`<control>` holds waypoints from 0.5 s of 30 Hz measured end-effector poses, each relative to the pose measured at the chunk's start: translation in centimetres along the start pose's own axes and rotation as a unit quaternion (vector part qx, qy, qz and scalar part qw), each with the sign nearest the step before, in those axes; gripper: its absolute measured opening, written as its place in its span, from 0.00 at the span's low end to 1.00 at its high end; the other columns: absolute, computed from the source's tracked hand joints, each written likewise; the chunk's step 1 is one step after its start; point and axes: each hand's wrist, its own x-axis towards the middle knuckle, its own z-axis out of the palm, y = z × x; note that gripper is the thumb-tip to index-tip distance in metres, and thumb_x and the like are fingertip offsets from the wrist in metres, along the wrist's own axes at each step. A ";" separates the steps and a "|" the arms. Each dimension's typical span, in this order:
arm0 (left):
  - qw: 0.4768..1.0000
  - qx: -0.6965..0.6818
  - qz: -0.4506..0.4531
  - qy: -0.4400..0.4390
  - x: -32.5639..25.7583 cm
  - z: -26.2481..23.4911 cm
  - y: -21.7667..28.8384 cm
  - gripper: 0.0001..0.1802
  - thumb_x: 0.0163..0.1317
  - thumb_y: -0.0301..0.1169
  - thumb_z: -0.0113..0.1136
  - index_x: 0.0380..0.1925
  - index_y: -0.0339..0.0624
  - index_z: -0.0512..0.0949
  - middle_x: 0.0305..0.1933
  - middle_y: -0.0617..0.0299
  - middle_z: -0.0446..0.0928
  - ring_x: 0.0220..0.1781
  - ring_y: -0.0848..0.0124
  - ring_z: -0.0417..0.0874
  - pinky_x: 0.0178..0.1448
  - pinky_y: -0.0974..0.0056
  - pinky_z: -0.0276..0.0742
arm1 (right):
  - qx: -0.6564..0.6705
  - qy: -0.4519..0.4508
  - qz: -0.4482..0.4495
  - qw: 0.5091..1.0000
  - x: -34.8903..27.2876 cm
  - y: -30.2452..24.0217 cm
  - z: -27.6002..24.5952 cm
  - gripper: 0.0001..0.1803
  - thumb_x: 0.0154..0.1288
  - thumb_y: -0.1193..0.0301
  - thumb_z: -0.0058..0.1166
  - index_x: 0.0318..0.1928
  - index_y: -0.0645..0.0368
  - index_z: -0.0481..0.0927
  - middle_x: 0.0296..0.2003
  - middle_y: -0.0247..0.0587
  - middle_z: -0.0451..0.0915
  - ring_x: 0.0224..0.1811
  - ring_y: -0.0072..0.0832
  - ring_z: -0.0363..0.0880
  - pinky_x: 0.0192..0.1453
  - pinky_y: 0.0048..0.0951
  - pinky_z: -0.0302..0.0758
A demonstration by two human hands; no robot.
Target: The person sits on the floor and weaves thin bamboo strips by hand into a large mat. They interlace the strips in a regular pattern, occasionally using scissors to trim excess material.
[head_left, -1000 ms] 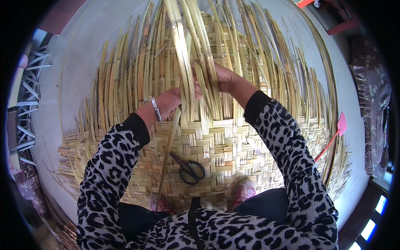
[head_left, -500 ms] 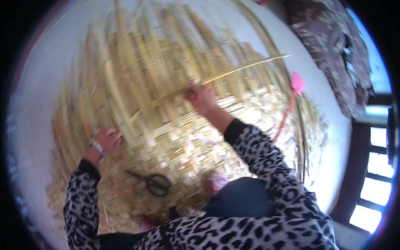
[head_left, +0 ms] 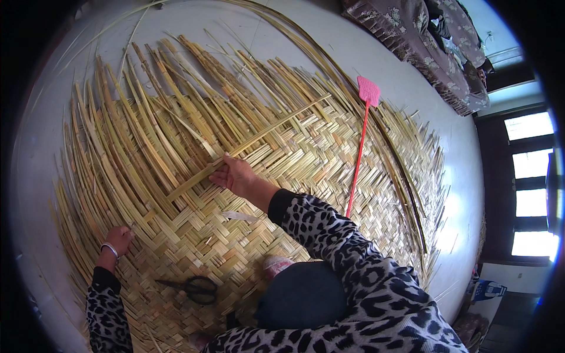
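Note:
A large mat of pale split bamboo (head_left: 329, 162) lies in front of me, tightly woven nearby, its long loose strips fanning out at the far side. A bamboo strip (head_left: 276, 125) runs crosswise along the edge of the weave, passing among the lengthwise strips. My right hand (head_left: 236, 176) pinches it near its middle, thumb on the far side. Lower on the left, my left hand (head_left: 119, 240) has its fingers closed on a strip by the mat's left side; which strip is hard to make out. Dark-handled scissors (head_left: 200, 289) rest on the weave between my arms.
A pink fly swatter (head_left: 369, 91) with a red handle lies over the mat's right part. Beside it several long, dark strips (head_left: 406, 194) curve across the mat. A cloth-covered piece of furniture (head_left: 406, 35) stands at the far right. My knee (head_left: 303, 294) is over the near edge.
My view has shifted. The crosswise strip has come nearer to me, down against the weave, and my right hand has moved with it. The scissors look unmoved on the mat.

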 end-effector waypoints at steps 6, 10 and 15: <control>0.998 0.002 0.051 0.040 0.8 1.4 -1.6 0.13 0.67 0.34 0.55 0.29 0.34 0.77 0.21 0.58 0.78 0.21 0.69 0.80 0.28 0.63 0.76 | 0.031 0.015 -0.004 0.999 -0.6 -0.7 -0.1 0.21 0.79 0.57 0.34 0.51 0.63 0.70 0.45 0.51 0.82 0.42 0.43 0.83 0.47 0.41 0.84; 0.995 -0.058 0.038 0.076 0.3 1.9 -1.8 0.13 0.66 0.35 0.56 0.33 0.34 0.79 0.26 0.54 0.79 0.26 0.65 0.81 0.34 0.60 0.77 | 0.053 0.040 0.000 0.998 -0.8 -1.1 -0.6 0.21 0.78 0.56 0.36 0.51 0.63 0.70 0.45 0.53 0.81 0.42 0.44 0.83 0.44 0.42 0.84; 0.977 0.135 0.109 0.125 1.6 2.8 -1.7 0.16 0.64 0.42 0.56 0.33 0.40 0.79 0.32 0.48 0.81 0.36 0.51 0.82 0.43 0.51 0.76 | 0.070 0.018 -0.003 0.997 -0.7 -1.0 -1.2 0.20 0.77 0.54 0.41 0.51 0.58 0.71 0.43 0.46 0.81 0.43 0.42 0.82 0.48 0.44 0.82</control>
